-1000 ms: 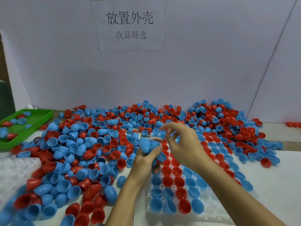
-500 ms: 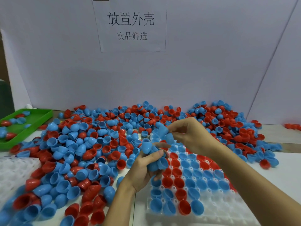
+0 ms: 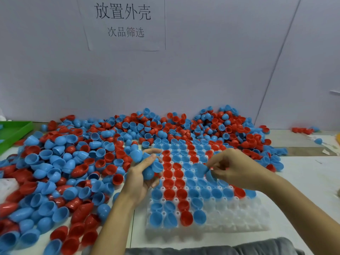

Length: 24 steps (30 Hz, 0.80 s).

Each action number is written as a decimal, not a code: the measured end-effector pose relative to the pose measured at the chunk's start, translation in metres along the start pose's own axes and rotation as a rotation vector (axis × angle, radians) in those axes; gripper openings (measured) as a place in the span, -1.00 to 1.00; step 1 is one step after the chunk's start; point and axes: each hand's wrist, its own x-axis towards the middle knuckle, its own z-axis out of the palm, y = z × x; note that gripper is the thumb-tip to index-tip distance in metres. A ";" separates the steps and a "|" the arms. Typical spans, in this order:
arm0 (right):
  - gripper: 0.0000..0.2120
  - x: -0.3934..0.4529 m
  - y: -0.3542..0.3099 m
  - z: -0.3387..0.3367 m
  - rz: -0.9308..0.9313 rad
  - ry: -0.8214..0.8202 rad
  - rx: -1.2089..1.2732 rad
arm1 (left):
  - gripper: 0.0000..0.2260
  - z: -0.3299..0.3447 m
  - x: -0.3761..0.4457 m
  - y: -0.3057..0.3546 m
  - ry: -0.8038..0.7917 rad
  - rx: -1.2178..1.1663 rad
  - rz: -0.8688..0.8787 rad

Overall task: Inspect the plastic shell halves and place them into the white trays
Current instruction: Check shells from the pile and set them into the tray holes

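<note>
Our left hand (image 3: 142, 173) has its grip curled round a bunch of blue shells (image 3: 147, 163), and the thumb lies over the top of them. Our right hand (image 3: 232, 167) has a tighter grip: its fingertips pinch two blue shell halves (image 3: 203, 171) just above the white tray (image 3: 230, 218). The two hands are near each other but do not touch.

The white tray sits on the surface (image 3: 311, 184) right in front of us. Many of its little cups hold shells, most of them blue. Red shells (image 3: 174, 184) run down it in a line. The cups at the near right corner of the tray have nothing in them.

A big pile of loose shells (image 3: 77, 162), red and blue all mixed up, covers the surface to the left of the tray and behind it. The pile goes back as far as the grey wall. Part of another white tray (image 3: 8, 187) peeks in at the left edge, with shells heaped against it. A green tray (image 3: 12, 132) sits at the far left. A paper sign (image 3: 123, 23) with writing on it is stuck on the wall. A few more shells (image 3: 303, 130) lie at the far right, well apart from the pile.
</note>
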 end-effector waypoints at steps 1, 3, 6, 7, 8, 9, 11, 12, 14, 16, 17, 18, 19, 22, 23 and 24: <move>-0.74 -0.003 0.000 0.000 0.012 -0.022 -0.020 | -0.80 0.000 0.000 0.000 0.007 0.003 -0.004; -0.79 -0.008 0.000 0.000 0.032 -0.065 -0.044 | -0.80 0.000 0.000 0.000 0.018 0.010 -0.010; -0.97 -0.017 -0.002 0.001 0.064 -0.101 -0.073 | -0.78 0.000 0.000 0.000 0.023 0.020 -0.013; -0.94 -0.020 -0.003 0.002 0.064 -0.089 -0.095 | -0.78 0.000 0.000 0.000 0.024 0.023 -0.015; -0.90 -0.022 -0.004 0.003 0.065 -0.074 -0.105 | -0.77 0.000 0.000 0.000 0.023 0.027 -0.015; -0.85 -0.024 -0.004 0.005 0.074 -0.067 -0.110 | -0.76 0.001 0.000 0.000 0.022 0.029 -0.015; -0.84 -0.028 -0.005 0.009 0.104 -0.066 -0.126 | -0.76 0.001 0.000 -0.001 0.022 0.033 -0.014; -0.88 -0.029 -0.005 0.010 0.120 -0.072 -0.128 | -0.76 0.001 0.000 -0.001 0.021 0.036 -0.015; -0.98 -0.031 -0.005 0.012 0.158 -0.107 -0.093 | -0.76 0.002 0.000 0.000 0.021 0.037 -0.014; -0.88 -0.033 -0.005 0.012 0.187 -0.129 -0.055 | -0.76 0.002 -0.001 0.000 0.022 0.037 -0.009; -0.82 -0.033 -0.005 0.011 0.198 -0.132 -0.055 | -0.76 0.002 -0.001 0.000 0.023 0.037 -0.007; -0.78 -0.033 -0.004 0.012 0.210 -0.131 -0.058 | -0.76 0.002 -0.001 0.000 0.024 0.036 -0.005; -0.73 -0.033 -0.003 0.012 0.222 -0.128 -0.057 | -0.76 0.002 -0.001 0.000 0.026 0.034 -0.006; -0.67 -0.031 0.002 0.017 0.256 -0.112 -0.058 | -0.78 0.002 -0.001 -0.001 0.024 0.024 -0.012; -0.67 -0.030 0.003 0.019 0.265 -0.106 -0.071 | -0.78 0.003 -0.001 0.000 0.023 0.020 -0.014; -0.65 -0.028 0.003 0.021 0.272 -0.103 -0.080 | -0.79 0.003 -0.001 0.000 0.023 0.015 -0.015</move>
